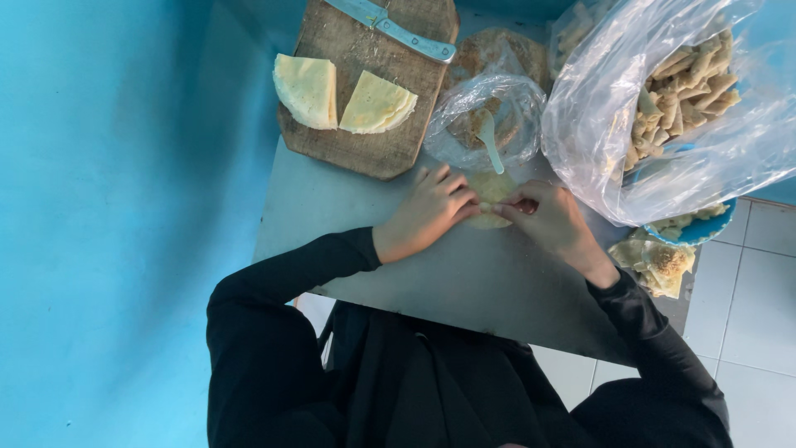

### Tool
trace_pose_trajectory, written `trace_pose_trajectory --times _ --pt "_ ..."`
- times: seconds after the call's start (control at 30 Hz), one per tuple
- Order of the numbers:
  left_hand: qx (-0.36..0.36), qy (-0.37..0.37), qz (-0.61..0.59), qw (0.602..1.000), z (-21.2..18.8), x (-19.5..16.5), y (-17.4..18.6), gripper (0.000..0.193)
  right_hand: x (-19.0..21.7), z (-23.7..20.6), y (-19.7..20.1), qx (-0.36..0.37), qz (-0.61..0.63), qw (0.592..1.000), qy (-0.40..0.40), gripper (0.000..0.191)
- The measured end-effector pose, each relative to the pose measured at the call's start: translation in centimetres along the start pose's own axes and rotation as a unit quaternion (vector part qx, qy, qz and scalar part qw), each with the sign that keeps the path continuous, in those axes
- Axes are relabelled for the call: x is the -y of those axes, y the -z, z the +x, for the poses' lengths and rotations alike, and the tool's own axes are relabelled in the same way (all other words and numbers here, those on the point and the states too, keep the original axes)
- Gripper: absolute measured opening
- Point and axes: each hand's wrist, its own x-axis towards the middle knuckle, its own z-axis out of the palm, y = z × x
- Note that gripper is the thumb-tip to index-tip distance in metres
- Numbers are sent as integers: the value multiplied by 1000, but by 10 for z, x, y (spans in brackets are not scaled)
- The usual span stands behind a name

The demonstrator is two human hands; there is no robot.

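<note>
I am pressing both hands onto a small round pale wrapper (489, 189) lying on the grey tabletop (464, 282), near its far edge. My left hand (427, 211) is resting flat over the wrapper's left side, fingers (452, 187) stretched out and close together, touching the dough rather than gripping it. My right hand (551, 220) is curling over the right side, fingertips (510, 202) pinching down on the wrapper's edge, nearly closed; how much dough they are clamping I cannot tell. The two hands are meeting over the middle of the wrapper.

Just beyond the wrapper a small clear bag (489, 116) of filling is sitting with a pale spoon (491, 141) standing in it. At the far left corner a wooden cutting board (365, 91) is carrying two folded yellow stacks of wrappers (344, 95) and a knife (394, 25) at its far end. Along the right edge a large clear plastic bag (663, 108) is bulging with finished rolls (684, 87), over a blue bowl (692, 232). Near the right edge, beside my right wrist, a few scraps (655, 261) are lying
</note>
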Motion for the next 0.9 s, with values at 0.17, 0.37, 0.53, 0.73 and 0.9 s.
trace_pose_trajectory --times 0.17,0.37,0.53,0.73,0.9 --pt "27 34 -69 997 11 7 6 16 0 4 2 27 -4 996 -87 25" --pt "40 68 -80 994 17 6 8 18 3 6 2 -2 2 998 67 18" --pt "50 92 -78 991 23 3 7 20 9 -9 -4 -92 -91 967 221 22" --pt "50 74 -111 990 24 7 10 17 15 -13 -10 -97 -116 963 221 24" --pt "15 -24 -11 1000 13 7 13 27 18 -9 -15 -113 -101 970 190 23"
